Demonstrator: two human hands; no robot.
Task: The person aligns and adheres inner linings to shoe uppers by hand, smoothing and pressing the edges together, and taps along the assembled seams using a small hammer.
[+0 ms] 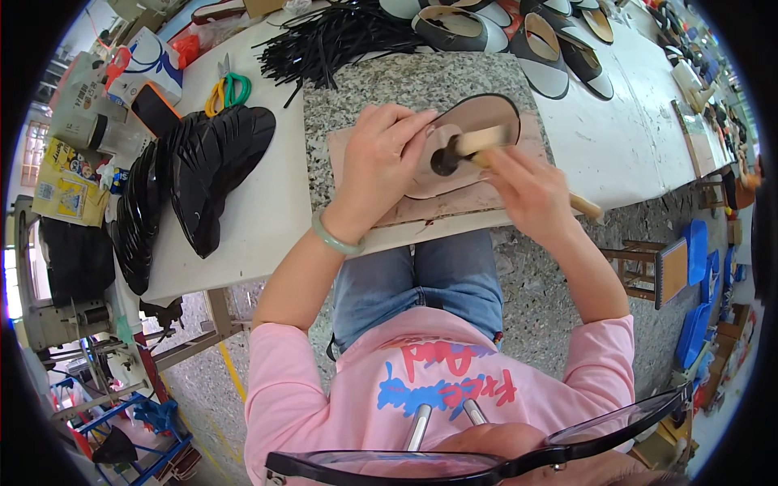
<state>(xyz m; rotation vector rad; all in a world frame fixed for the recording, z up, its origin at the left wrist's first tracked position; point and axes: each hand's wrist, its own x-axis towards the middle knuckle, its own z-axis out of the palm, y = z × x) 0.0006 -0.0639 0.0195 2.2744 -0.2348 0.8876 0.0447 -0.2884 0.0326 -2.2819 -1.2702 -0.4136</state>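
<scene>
A shoe insole (486,109), pinkish brown with a dark rim, lies over a pink board (519,154) on a speckled stone slab (381,77). The thumb and fingers of my left hand (381,150) close on its left edge. In my right hand (531,190) is a wooden-handled hammer (482,141), gripped by its handle, which sticks out past the palm. Its pale head is slightly blurred over the insole. A dark round part (444,160) lies at the head's lower left; whether it touches the insole I cannot tell.
Black strips (336,36) heap behind the slab, beside several grey-and-white shoes (539,53). Shiny black layered pieces (215,166) are stacked on the left of the white table (267,243). Scissors (227,87) and an orange-edged phone (154,109) lie farther back. A wooden stool (648,267) stands right.
</scene>
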